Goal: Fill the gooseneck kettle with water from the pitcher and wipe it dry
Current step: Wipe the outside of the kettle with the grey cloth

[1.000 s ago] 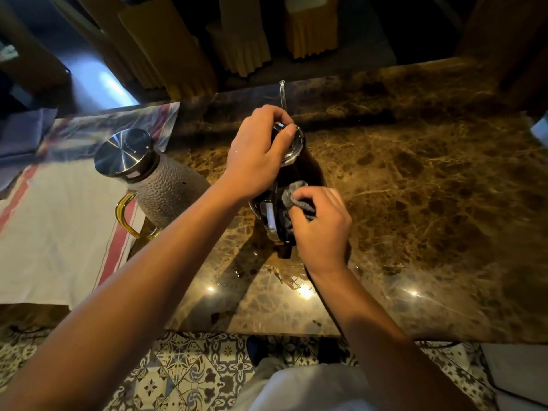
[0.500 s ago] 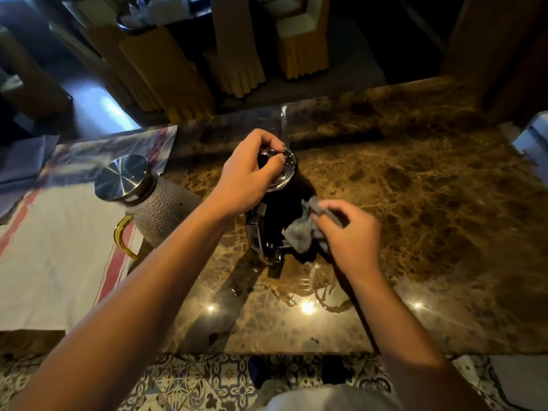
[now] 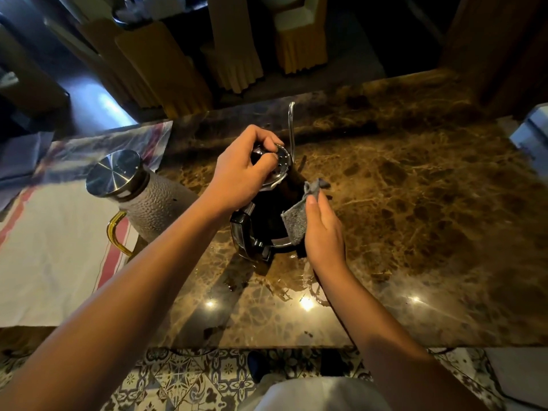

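At the marble counter (image 3: 415, 232), your left hand (image 3: 240, 176) is clamped over the lid (image 3: 280, 169) of the black gooseneck kettle (image 3: 267, 221), pinning it in place near the middle of the counter, its thin spout (image 3: 291, 126) pointing toward the far edge. Your right hand (image 3: 323, 232) is closed on a grey cloth (image 3: 296, 221), pressing it flat against the kettle's right flank, just above the base. The pitcher (image 3: 142, 200) stands capped at the counter's left side, on the edge of a red-striped towel (image 3: 53, 250), well clear of both hands. With the pitcher set down and the kettle lidded, the filling looks finished; how much water went in cannot be seen. The drying is under way. The handle (image 3: 246, 235) side, the spout and a few wet marks on the counter near the base appear to remain.
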A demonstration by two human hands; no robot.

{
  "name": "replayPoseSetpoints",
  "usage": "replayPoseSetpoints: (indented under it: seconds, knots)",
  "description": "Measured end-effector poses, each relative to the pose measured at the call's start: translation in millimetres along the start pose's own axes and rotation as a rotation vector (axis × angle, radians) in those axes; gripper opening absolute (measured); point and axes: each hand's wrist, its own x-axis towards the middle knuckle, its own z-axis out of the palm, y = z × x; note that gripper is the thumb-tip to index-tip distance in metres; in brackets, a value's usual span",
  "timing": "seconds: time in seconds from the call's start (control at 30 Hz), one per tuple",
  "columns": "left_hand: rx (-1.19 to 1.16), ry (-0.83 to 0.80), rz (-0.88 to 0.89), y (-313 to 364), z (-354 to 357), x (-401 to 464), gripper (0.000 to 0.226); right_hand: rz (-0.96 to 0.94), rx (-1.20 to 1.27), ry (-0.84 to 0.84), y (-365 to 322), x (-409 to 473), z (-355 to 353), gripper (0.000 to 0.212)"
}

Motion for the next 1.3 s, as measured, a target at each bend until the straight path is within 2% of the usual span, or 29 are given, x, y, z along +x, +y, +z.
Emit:
replayPoseSetpoints:
  seconds: [0.1,0.2,0.27,0.4,0.5,0.63,0.8,0.93,1.17,1.3]
  knots:
    - [-0.048,-0.038,-0.024,3,-2,6,0.007,-0.213,0.055,-0.05,-29,6,6,0.048]
    - [-0.015,-0.045,-0.014,3,-2,7,0.009,-0.322,0.046,-0.073,-42,25,4,0.045]
    - [0.062,-0.035,0.02,1,-3,6,0.015,-0.317,0.033,-0.082,-39,35,1,0.048]
    - [0.143,-0.045,0.033,0,-5,7,0.041,-0.175,0.011,-0.1,-19,45,-3,0.053]
    - [0.181,-0.035,0.004,1,-4,7,0.034,-0.102,-0.045,-0.093,-7,47,-13,0.043]
    - [0.192,-0.069,-0.015,3,-4,9,0.034,-0.055,-0.131,-0.094,-1,45,-22,0.042]
    - [0.173,-0.098,0.026,0,-4,10,0.033,-0.246,0.058,-0.092,-27,31,-10,0.035]
    - [0.196,-0.103,0.032,-1,-6,10,0.029,-0.203,0.128,-0.154,-44,52,-5,0.038]
    - [0.198,-0.119,0.039,0,-8,10,0.025,-0.116,0.069,-0.09,-6,45,-7,0.036]
    - [0.144,-0.201,0.066,-2,-11,9,0.028,-0.241,-0.043,0.005,8,22,-18,0.031]
